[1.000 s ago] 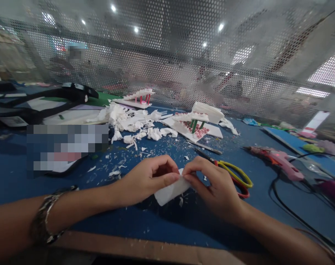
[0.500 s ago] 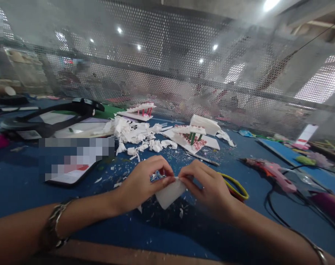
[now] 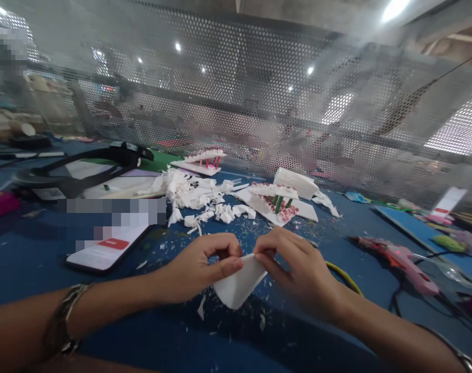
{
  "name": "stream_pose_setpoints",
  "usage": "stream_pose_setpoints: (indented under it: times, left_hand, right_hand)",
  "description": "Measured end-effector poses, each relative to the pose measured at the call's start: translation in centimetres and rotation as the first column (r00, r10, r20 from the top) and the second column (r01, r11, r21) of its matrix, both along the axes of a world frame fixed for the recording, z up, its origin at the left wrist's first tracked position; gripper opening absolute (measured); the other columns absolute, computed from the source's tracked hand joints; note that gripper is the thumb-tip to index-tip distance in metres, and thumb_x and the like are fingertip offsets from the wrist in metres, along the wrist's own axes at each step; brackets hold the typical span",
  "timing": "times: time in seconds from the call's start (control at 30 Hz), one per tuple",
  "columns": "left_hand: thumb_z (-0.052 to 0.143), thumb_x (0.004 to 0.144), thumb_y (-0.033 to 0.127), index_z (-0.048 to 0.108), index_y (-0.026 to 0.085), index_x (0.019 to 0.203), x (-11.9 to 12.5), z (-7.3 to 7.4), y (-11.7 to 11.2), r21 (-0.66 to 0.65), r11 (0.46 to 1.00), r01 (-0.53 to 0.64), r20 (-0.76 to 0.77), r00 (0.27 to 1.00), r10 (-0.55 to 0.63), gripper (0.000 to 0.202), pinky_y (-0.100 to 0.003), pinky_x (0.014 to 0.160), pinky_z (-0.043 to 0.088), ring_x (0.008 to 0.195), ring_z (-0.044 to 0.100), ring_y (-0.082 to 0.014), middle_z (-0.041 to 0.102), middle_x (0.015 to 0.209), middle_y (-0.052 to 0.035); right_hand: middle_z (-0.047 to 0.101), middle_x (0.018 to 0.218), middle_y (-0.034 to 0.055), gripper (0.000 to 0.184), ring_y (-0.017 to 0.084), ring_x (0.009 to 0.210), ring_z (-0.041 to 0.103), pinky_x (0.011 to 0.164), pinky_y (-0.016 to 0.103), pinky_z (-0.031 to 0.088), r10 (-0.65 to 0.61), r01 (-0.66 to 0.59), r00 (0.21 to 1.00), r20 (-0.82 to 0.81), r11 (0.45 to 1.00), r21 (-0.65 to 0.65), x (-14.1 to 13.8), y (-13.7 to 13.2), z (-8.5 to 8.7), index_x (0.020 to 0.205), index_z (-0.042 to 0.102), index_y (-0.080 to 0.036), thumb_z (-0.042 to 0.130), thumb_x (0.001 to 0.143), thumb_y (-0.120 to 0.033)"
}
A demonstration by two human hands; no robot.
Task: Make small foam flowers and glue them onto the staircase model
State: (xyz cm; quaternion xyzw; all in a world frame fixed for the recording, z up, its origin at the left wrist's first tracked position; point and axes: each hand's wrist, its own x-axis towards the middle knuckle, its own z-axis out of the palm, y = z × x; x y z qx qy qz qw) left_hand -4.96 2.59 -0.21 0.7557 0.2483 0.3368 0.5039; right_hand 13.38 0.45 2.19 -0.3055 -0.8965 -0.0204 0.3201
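Observation:
A small piece of white paper (image 3: 239, 284) hangs between my two hands above the blue table. My left hand (image 3: 206, 267) pinches its upper left edge between thumb and curled fingers. At the upper right corner, the thumb and fingertips of my right hand (image 3: 294, 261) are closed on the same piece. Beyond my hands lie a heap of torn white paper scraps (image 3: 187, 189) and a white model (image 3: 282, 199) with green posts and reddish bits. Part of a yellow ring (image 3: 344, 277) shows behind my right hand.
A phone (image 3: 109, 243) lies at left, near a black headband-like device (image 3: 80, 173). To the right are a pink glue gun (image 3: 409, 264) with its cable and a blue board (image 3: 414, 225). Another white model (image 3: 204, 159) with red posts stands farther back, before a perforated metal screen (image 3: 228, 103).
My fingertips have moved slightly apart, and more of the white paper's upper edge shows between them. The whole view has shifted a little, so the table things appear lower and farther right.

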Motion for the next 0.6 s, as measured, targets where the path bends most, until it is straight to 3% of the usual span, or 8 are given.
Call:
stream_pose_setpoints:
  times: [0.1,0.2,0.37,0.6]
  left_hand:
    - [0.044,0.077,0.034,0.039,0.016,0.062,0.1,-0.1,0.3,-0.215,0.972,0.094,0.075,0.994,-0.08,0.023,-0.018,0.049,0.025,0.053,0.032,-0.0068,0.037,0.06,0.0048]
    - [0.052,0.072,0.036,0.038,0.016,0.06,0.4,-0.1,0.7,-0.368,0.924,0.108,0.158,0.986,-0.052,0.027,-0.016,0.043,0.02,0.047,0.027,-0.0047,0.033,0.055,0.0066]
    - [0.061,0.066,0.033,0.036,0.016,0.057,1.2,0.1,1.2,-0.513,0.841,0.17,0.317,0.949,0.002,0.031,-0.014,0.04,0.023,0.046,0.034,-0.0028,0.039,0.057,0.0058]
    - [0.07,0.055,0.036,0.042,0.016,0.061,1.8,0.2,1.2,-0.667,0.722,0.185,0.349,0.933,0.084,0.036,-0.014,0.042,0.029,0.045,0.04,-0.0038,0.045,0.052,0.0057]
  right_hand:
    - [0.053,0.068,0.0001,0.007,0.009,0.063,0.047,0.057,0.021,0.04,-0.006,0.006,1.0,-0.003,1.0,-0.001,0.2,0.2,0.3,0.079,0.047,-0.018,0.042,0.081,-0.014]
    - [0.054,0.069,0.0001,0.007,0.009,0.064,0.048,0.057,0.021,0.04,-0.014,0.014,1.0,0.011,1.0,0.002,0.4,0.5,0.7,0.079,0.047,-0.018,0.042,0.081,-0.014]
    - [0.055,0.07,0.0003,0.007,0.009,0.065,0.049,0.06,0.021,0.041,-0.032,0.031,0.999,0.02,0.999,0.028,0.8,1.2,1.1,0.08,0.048,-0.018,0.042,0.081,-0.014]
    - [0.054,0.068,-0.0007,0.006,0.008,0.063,0.046,0.059,0.019,0.039,-0.01,0.01,1.0,0.004,0.999,0.053,1.0,1.7,1.5,0.079,0.048,-0.017,0.044,0.08,-0.012]
